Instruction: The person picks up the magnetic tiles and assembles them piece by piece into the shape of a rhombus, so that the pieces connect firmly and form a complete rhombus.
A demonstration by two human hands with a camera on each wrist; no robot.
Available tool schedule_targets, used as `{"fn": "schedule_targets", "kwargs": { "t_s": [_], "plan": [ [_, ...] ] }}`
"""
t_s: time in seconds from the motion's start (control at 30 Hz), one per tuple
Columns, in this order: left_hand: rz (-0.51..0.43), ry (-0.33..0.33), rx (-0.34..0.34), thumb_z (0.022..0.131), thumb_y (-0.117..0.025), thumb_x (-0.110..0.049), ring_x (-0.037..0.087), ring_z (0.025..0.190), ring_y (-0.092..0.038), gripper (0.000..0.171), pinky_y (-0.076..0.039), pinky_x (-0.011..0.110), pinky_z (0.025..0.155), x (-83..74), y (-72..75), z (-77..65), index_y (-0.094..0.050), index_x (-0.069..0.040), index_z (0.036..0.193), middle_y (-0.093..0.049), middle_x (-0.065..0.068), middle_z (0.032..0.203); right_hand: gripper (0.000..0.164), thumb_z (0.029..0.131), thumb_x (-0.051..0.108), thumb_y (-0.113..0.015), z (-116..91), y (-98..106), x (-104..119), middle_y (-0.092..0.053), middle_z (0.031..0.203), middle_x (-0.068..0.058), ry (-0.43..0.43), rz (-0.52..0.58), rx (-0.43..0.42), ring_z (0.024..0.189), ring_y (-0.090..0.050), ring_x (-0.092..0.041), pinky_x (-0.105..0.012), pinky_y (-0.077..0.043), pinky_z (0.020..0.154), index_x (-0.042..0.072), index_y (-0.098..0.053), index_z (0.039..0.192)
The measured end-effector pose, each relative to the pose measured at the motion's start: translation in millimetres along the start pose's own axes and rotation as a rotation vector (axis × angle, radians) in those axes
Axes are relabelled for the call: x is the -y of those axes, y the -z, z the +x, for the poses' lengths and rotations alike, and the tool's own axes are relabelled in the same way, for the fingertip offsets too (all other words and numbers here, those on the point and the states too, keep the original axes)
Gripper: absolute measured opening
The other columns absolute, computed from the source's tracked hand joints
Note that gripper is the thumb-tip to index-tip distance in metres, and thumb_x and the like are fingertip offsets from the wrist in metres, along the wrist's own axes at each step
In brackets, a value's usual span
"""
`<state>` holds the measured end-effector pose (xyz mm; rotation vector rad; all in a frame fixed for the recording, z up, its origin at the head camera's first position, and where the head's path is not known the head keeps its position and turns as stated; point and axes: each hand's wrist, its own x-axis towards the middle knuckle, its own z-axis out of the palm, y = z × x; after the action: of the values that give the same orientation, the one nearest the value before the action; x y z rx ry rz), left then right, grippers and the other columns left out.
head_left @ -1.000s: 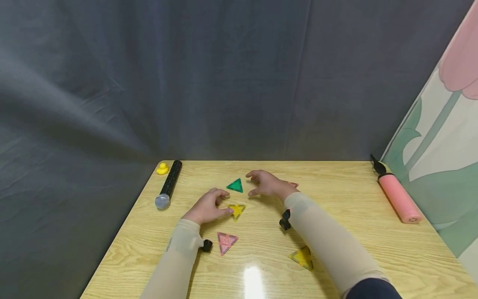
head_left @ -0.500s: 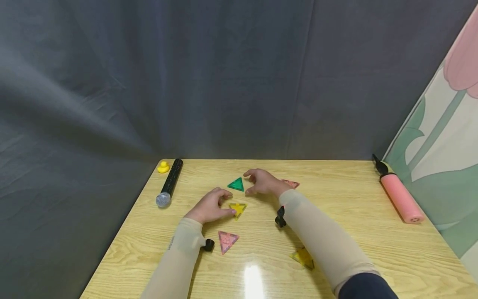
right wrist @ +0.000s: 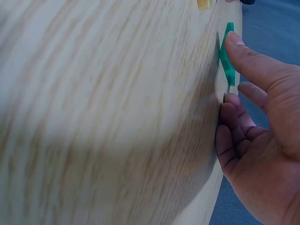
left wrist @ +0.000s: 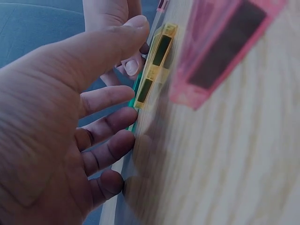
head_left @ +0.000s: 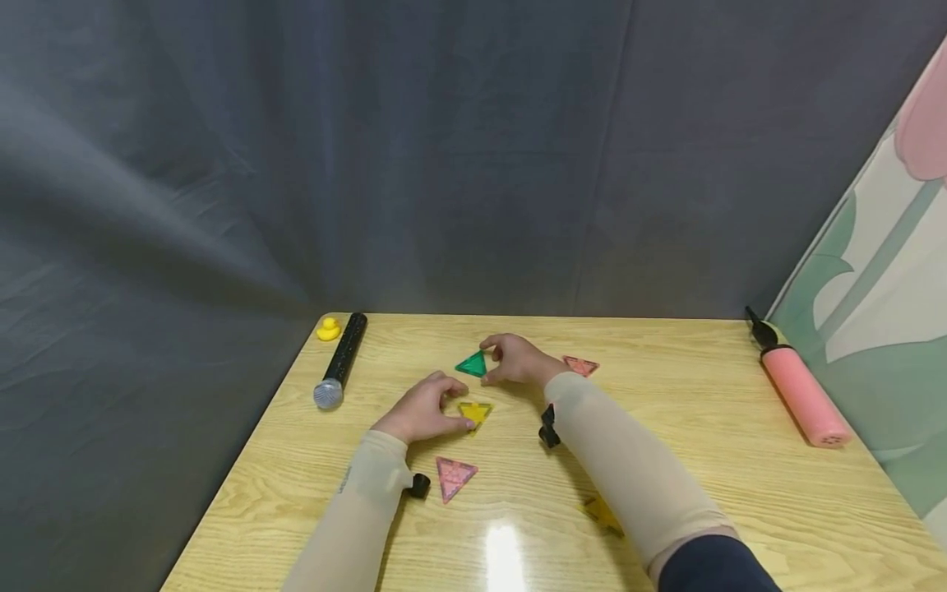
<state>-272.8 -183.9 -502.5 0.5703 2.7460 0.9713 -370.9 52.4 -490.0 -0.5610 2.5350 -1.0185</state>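
Note:
Flat on the wooden table [head_left: 681, 427] lie several translucent triangular magnetic tiles. My left hand [head_left: 425, 409] is beside a yellow tile [head_left: 473, 413], fingers loosely bent, the thumb over or against its near side. The left wrist view shows that yellow tile [left wrist: 157, 65] between the thumb and index finger, which do not visibly close on it. My right hand [head_left: 518, 360] reaches a green tile [head_left: 472, 364], thumb and index finger by its two right corners. In the right wrist view the thumb overlaps the green tile [right wrist: 227, 54]; contact is hard to tell.
Nearer lies a pink tile [head_left: 455, 478]. A red tile [head_left: 581, 365] sits behind the right wrist, and another yellow tile [head_left: 602, 514] is partly under the right forearm. A microphone [head_left: 342, 358] and rubber duck [head_left: 329, 330] are at left, a pink hand pump [head_left: 802, 393] at right.
My right hand has moved left, its thumb and index finger now at the green tile's right edge. The left hand stays by the yellow tile. The view has shifted slightly.

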Motion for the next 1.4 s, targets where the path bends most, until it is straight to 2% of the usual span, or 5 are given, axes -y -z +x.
{"fn": "schedule_targets", "kwargs": {
  "t_s": [0.2,0.63,0.83,1.03,1.4],
  "plan": [
    [-0.003,0.008,0.005,0.084,-0.087,-0.052,0.015,0.101,-0.057,0.063,-0.051,0.038,0.093,-0.7,1.1,-0.5,-0.068,-0.021,0.135,-0.059,-0.005,0.118,0.072,0.089,0.028,-0.088,3.0,-1.5,-0.1,-0.059,0.111,-0.009,0.002,-0.036,-0.001,0.095,-0.053,-0.024,-0.037,-0.046,0.081,0.013,-0.055,0.151],
    [0.044,-0.009,0.004,0.082,-0.090,-0.049,0.015,0.100,-0.056,0.059,-0.050,0.036,0.090,-1.0,-0.6,-0.5,-0.071,-0.021,0.130,-0.058,-0.005,0.114,0.069,0.089,0.033,-0.087,3.7,-1.8,2.6,-0.063,0.115,-0.007,0.016,-0.136,0.008,0.103,-0.058,-0.023,-0.041,-0.051,0.091,0.017,-0.058,0.150],
    [0.040,-0.011,0.000,0.082,-0.091,-0.045,0.018,0.093,-0.054,0.052,-0.048,0.036,0.086,-3.5,-0.1,-1.9,-0.074,-0.020,0.124,-0.058,-0.003,0.113,0.069,0.089,0.031,-0.088,3.4,-1.8,2.5,-0.063,0.117,-0.008,0.007,-0.138,0.003,0.105,-0.058,-0.024,-0.043,-0.051,0.094,0.014,-0.059,0.148],
    [0.045,-0.004,-0.001,0.080,-0.092,-0.045,0.017,0.087,-0.051,0.049,-0.046,0.036,0.082,-2.8,-1.2,-1.3,-0.075,-0.021,0.120,-0.057,-0.001,0.110,0.066,0.088,0.029,-0.089,2.7,-1.0,2.4,-0.062,0.113,-0.010,0.012,-0.132,0.003,0.100,-0.057,-0.024,-0.041,-0.050,0.091,0.011,-0.060,0.144],
    [0.061,0.002,-0.012,0.080,-0.091,-0.048,0.015,0.091,-0.054,0.047,-0.049,0.035,0.086,1.2,-3.8,0.6,-0.075,-0.024,0.117,-0.057,-0.006,0.107,0.065,0.084,0.024,-0.092,-1.2,3.4,-0.5,-0.059,0.112,-0.009,-0.001,-0.101,-0.019,0.100,-0.057,-0.025,-0.041,-0.051,0.093,0.008,-0.057,0.138]
  ]
}}
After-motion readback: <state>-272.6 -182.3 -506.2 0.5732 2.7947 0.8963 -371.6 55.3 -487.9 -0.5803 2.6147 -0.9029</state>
